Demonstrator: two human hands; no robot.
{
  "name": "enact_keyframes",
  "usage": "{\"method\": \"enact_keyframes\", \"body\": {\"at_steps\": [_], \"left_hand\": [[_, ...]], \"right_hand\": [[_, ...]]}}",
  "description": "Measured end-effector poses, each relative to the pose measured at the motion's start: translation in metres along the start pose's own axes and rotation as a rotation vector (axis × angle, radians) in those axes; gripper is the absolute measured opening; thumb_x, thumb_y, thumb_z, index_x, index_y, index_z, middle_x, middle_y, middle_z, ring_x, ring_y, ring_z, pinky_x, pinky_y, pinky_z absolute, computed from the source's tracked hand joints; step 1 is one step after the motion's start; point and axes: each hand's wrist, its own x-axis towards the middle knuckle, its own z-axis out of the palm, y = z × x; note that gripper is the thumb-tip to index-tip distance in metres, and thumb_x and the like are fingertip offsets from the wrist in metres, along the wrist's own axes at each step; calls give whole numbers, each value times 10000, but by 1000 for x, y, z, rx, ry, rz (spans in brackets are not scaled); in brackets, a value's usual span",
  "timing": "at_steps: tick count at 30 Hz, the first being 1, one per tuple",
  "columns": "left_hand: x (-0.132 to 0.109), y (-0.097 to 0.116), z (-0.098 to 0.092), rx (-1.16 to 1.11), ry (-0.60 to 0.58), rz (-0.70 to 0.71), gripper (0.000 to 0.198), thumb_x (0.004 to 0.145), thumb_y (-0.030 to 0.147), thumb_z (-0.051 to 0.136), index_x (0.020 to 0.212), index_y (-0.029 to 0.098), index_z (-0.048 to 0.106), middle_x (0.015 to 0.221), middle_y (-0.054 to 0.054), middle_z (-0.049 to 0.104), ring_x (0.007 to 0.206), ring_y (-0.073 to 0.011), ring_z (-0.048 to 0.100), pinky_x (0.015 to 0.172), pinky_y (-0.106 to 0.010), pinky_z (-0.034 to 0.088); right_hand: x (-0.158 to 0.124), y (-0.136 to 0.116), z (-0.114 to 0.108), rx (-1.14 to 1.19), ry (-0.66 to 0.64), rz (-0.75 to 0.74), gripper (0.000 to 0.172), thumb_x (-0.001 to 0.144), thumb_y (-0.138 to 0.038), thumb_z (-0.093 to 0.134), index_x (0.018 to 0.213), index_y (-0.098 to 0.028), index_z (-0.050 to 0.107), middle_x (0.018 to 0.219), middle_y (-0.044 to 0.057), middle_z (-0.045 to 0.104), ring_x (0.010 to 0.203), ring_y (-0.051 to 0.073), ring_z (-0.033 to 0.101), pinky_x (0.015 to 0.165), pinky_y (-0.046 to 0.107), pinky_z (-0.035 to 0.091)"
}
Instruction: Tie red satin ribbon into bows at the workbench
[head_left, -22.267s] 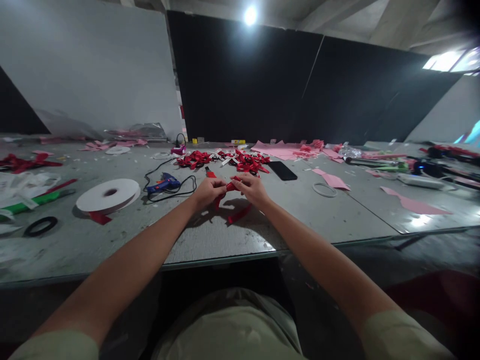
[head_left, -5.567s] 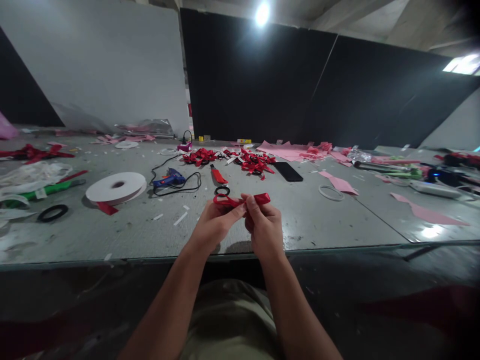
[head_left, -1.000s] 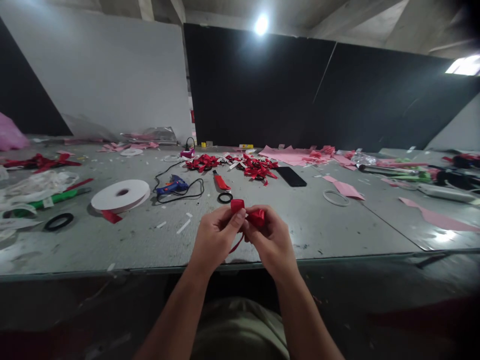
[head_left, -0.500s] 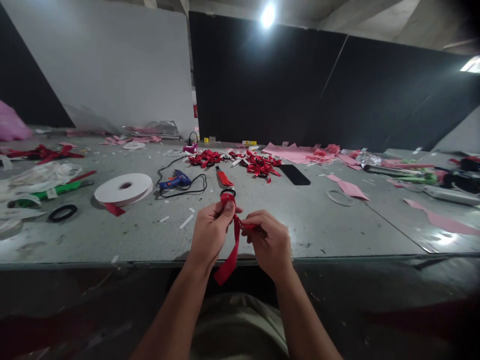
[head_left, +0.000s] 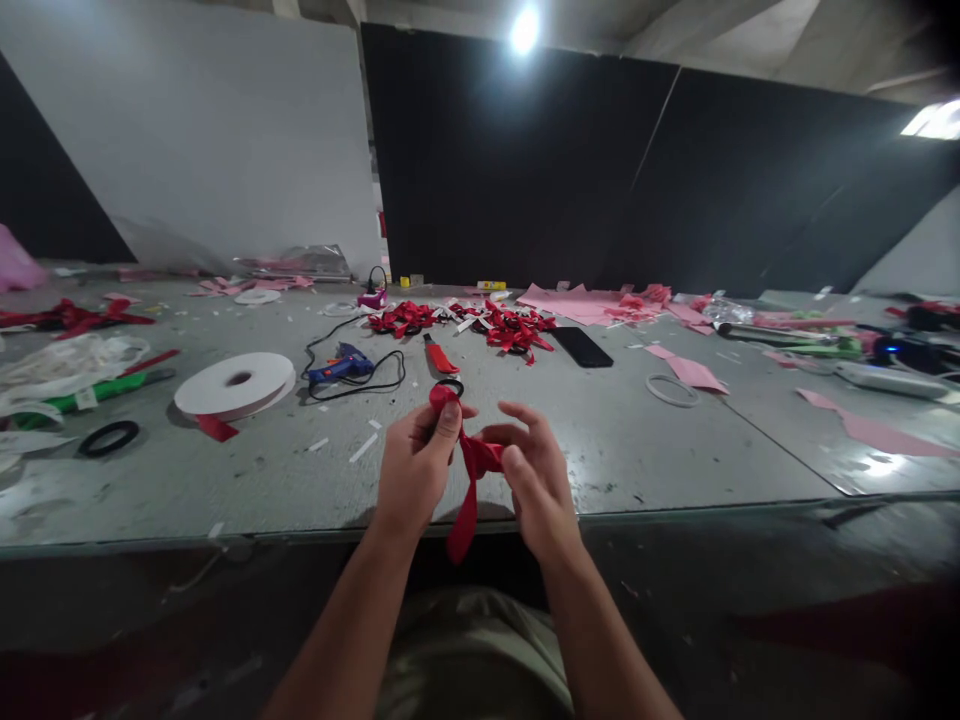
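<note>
A red ribbon (head_left: 466, 500) is held over the near edge of the grey table (head_left: 637, 440). My left hand (head_left: 414, 470) pinches a small loop of it between thumb and fingers. My right hand (head_left: 531, 480) grips the ribbon's middle with thumb and lower fingers, while its index and middle fingers stick out. One tail of the ribbon hangs down between my wrists. A small black ring (head_left: 449, 386) lies on the table just beyond the loop.
A red box cutter (head_left: 438, 354), a blue glue gun (head_left: 336, 366) with a black cord and a pile of red bows (head_left: 510, 326) lie further back. A white tape reel (head_left: 234, 384) sits left, a black phone (head_left: 581, 346) and pink paper scraps (head_left: 686, 368) right.
Since a second ago the bunched ribbon has been let out, so one tail now hangs down. My right fingers have partly spread in the last half second.
</note>
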Motion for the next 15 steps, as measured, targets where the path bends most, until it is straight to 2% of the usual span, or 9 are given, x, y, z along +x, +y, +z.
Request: {"method": "enact_keyframes", "body": {"at_steps": [2, 6, 9, 12, 15], "left_hand": [[-1, -1, 0, 58, -13, 47, 386, 818, 542, 681, 879, 170, 762, 577, 11, 548, 499, -96, 439, 494, -224, 338], [-2, 2, 2, 160, -85, 117, 364, 864, 514, 637, 936, 180, 761, 631, -5, 578, 552, -113, 466, 539, -228, 370], [-3, 6, 3, 147, -131, 120, 369, 862, 500, 645, 1036, 190, 745, 616, 4, 573, 543, -116, 460, 548, -229, 375], [-5, 10, 3, 144, -184, 45, 393, 830, 474, 696, 1110, 201, 729, 582, 19, 554, 517, -114, 450, 533, -231, 361], [-6, 11, 2, 196, -217, -17, 356, 788, 465, 740, 995, 177, 763, 528, 27, 515, 480, -103, 417, 494, -233, 329]], "right_hand": [[2, 2, 0, 143, -16, 115, 448, 917, -496, 557, 1281, -235, 544, 974, 71, 695, 778, 170, 668, 689, 315, 570], [8, 1, 1, 75, -51, 255, 300, 850, -433, 683, 1015, -184, 703, 752, 17, 667, 615, 115, 588, 587, 245, 505], [11, -2, 0, -2, 15, 237, 253, 822, -414, 717, 913, -179, 731, 720, 14, 670, 631, 119, 589, 589, 242, 484], [12, -2, -2, -36, 118, 164, 247, 794, -380, 751, 939, -183, 716, 760, 17, 686, 672, 129, 606, 630, 257, 492], [11, -1, -1, -13, 200, 109, 332, 776, -342, 768, 1050, -198, 646, 751, -7, 665, 657, 128, 601, 627, 264, 496]]}}
